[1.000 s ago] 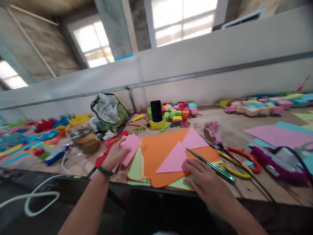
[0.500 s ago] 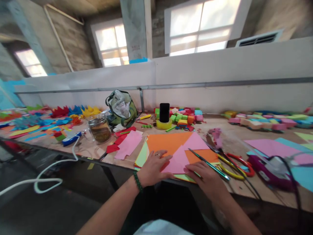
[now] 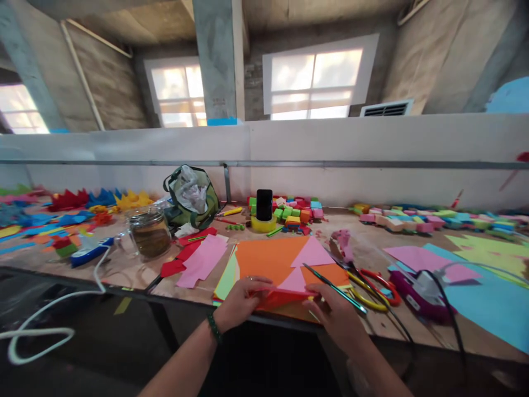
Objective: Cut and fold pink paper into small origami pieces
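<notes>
A pink sheet of paper (image 3: 292, 281) lies on an orange sheet (image 3: 264, 258) at the table's front edge. Its near edge is raised and looks reddish in shade. My left hand (image 3: 237, 302) pinches the left end of that raised edge. At the right end my right hand (image 3: 336, 315) has its thumb and fingers closed on the paper. A teal metallic pen (image 3: 335, 288) lies slanted across the sheets, just beyond my right hand. Another pink piece (image 3: 313, 253) lies on the orange sheet farther back. Light green paper (image 3: 225, 277) shows under its left side.
Red-handled (image 3: 382, 289) and yellow-handled scissors (image 3: 366, 299) lie to the right, beside a purple device (image 3: 417, 298) with a black cable. Behind stand a phone (image 3: 264, 204) on a yellow tape roll (image 3: 263, 224) and colourful paper blocks (image 3: 291, 212). A glass jar (image 3: 149, 234) stands left.
Both hands were resting nearly flat on the pink paper. Now they grip its near edge, which has come up off the stack. The camera view has shifted slightly.
</notes>
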The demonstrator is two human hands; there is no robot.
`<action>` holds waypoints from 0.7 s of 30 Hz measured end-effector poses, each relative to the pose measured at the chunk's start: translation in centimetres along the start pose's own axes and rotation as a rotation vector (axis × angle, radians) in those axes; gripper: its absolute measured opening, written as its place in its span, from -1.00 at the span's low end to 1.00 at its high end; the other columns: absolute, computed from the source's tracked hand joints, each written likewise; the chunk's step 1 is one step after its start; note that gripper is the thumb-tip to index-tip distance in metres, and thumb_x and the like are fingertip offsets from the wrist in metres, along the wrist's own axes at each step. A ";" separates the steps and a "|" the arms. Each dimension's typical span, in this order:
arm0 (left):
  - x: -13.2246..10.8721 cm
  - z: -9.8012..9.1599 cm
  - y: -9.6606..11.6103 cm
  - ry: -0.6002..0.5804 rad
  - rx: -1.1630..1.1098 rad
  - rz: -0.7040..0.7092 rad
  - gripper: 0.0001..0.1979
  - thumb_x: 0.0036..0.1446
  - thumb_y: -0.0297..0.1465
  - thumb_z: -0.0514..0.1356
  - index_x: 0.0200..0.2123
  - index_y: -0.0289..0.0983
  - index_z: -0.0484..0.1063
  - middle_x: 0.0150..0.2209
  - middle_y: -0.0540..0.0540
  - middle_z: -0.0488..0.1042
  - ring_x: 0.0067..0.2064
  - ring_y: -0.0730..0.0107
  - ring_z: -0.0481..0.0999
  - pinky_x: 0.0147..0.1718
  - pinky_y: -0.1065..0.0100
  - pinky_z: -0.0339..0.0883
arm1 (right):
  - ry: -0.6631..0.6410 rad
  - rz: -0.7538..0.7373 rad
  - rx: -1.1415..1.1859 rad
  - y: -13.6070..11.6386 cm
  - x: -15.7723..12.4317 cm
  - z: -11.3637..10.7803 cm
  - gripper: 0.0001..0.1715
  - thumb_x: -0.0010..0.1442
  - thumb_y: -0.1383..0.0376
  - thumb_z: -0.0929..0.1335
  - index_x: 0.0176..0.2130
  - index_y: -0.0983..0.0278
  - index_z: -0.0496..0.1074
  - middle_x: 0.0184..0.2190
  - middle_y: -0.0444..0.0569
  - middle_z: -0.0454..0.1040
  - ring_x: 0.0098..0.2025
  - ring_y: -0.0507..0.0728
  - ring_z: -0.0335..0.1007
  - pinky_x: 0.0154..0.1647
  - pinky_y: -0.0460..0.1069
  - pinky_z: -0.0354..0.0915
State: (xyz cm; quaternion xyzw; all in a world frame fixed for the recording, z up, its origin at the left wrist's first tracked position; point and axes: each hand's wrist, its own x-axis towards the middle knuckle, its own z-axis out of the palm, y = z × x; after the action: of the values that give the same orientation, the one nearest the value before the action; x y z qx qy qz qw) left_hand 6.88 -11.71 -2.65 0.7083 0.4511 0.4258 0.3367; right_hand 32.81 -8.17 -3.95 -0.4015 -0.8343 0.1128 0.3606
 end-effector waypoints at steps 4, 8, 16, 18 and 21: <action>0.0 -0.5 0.1 -0.028 -0.135 0.017 -0.73 0.14 -0.35 0.16 -0.13 -0.24 0.58 -0.04 -0.21 0.51 0.01 0.20 0.45 0.03 0.23 0.26 | -0.044 -0.015 0.011 0.5 0.0 0.0 -0.81 0.17 0.36 0.25 -0.25 0.23 0.44 -0.27 0.03 0.51 -0.23 0.17 0.45 -0.23 0.04 0.38; -0.3 -1.3 0.9 -0.126 -0.158 0.089 -0.59 0.04 -0.24 0.26 -0.03 -0.24 0.52 0.04 -0.23 0.46 0.10 0.10 0.38 0.10 0.17 0.20 | -0.039 -0.027 0.055 0.7 -0.2 -0.2 -0.75 0.15 0.40 0.21 -0.25 0.23 0.44 -0.25 0.03 0.52 -0.21 0.17 0.46 -0.21 0.04 0.39; -0.1 -0.9 1.6 -0.119 -0.067 0.036 -0.61 0.11 -0.10 0.20 -0.21 -0.27 0.61 -0.17 -0.22 0.57 -0.11 0.18 0.51 -0.07 0.25 0.31 | 0.015 -0.082 0.051 1.0 -0.5 -0.3 -0.59 0.00 0.52 0.19 -0.23 0.22 0.46 -0.22 0.01 0.54 -0.16 0.17 0.49 -0.18 0.03 0.41; -0.1 -0.5 1.4 -0.119 -0.040 0.037 -0.65 0.03 -0.14 0.29 -0.22 -0.26 0.61 -0.20 -0.22 0.57 -0.12 0.19 0.51 -0.09 0.27 0.32 | 0.032 -0.087 0.054 0.9 -0.7 -0.3 -0.57 -0.01 0.53 0.18 -0.22 0.22 0.45 -0.22 0.01 0.54 -0.16 0.17 0.50 -0.18 0.02 0.41; -0.1 -0.2 1.1 -0.112 -0.008 0.033 -0.60 -0.04 -0.14 0.34 -0.16 -0.24 0.59 -0.15 -0.23 0.56 -0.10 0.18 0.48 -0.08 0.25 0.30 | 0.062 -0.100 0.044 1.0 -1.0 -0.1 -0.50 -0.05 0.58 0.16 -0.20 0.21 0.43 -0.21 -0.01 0.54 -0.14 0.14 0.50 -0.15 0.00 0.41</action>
State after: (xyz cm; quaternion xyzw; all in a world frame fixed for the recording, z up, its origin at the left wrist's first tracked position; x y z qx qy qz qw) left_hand 7.08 -12.22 -1.64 0.7369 0.4182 0.3930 0.3573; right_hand 33.87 -8.26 -4.81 -0.3548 -0.8389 0.1006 0.4002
